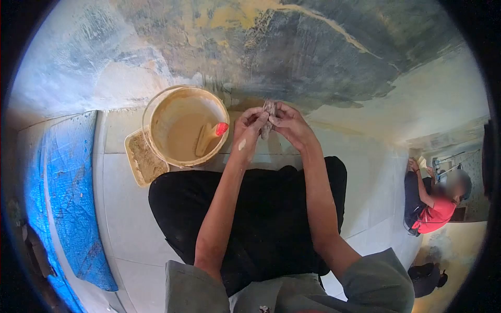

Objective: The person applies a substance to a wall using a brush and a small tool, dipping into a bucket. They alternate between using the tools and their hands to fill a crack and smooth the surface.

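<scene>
Both hands meet in front of the wall, above my crossed legs. My left hand [250, 128] pinches a small crumpled greyish piece [268, 119], perhaps a rag or paper, from its left side. On the other side my right hand [290, 125] grips the same piece with closed fingers. Pale smears mark the left wrist. Left of my hands stands a round bucket [227, 112] of beige, mud-like liquid. A brush [209, 138] with a red-tipped handle rests inside it, against the right wall.
Beside the bucket lies a rectangular tub [136, 175] with beige residue. A blue sheet [78, 208] covers something at the left. The patchy painted wall [323, 57] rises ahead. At the far right sits a person in red [436, 216]; a dark figure [425, 279] is below.
</scene>
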Demonstrator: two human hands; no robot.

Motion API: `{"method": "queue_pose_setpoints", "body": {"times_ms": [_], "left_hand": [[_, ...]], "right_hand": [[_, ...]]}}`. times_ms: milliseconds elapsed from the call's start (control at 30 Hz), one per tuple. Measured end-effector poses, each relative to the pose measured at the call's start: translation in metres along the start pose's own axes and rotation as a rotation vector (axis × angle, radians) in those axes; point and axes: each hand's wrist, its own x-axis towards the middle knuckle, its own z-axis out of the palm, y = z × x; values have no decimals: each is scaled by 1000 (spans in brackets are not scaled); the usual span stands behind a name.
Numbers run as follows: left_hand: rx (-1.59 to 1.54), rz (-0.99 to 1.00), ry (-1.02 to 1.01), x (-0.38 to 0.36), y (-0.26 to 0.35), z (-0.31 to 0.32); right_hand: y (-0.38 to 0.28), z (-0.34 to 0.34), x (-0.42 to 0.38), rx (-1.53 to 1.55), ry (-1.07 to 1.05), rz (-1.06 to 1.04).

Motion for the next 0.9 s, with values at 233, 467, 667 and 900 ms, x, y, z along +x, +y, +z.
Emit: {"method": "queue_pose_setpoints", "body": {"times_ms": [233,467,667,900], "left_hand": [[-6,78,100,1,-4,-3],[-127,10,147,-1,-5,-10],[-158,-7,165,2,-7,-12],[-243,-60,157,0,-15,-17]], "right_hand": [[-25,29,-14,-485,267,-379],[-115,105,-8,-1582,607,-1453],[-144,89,34,-2147,614,-1524],[-114,86,38,-2248,422,-1461]]}}
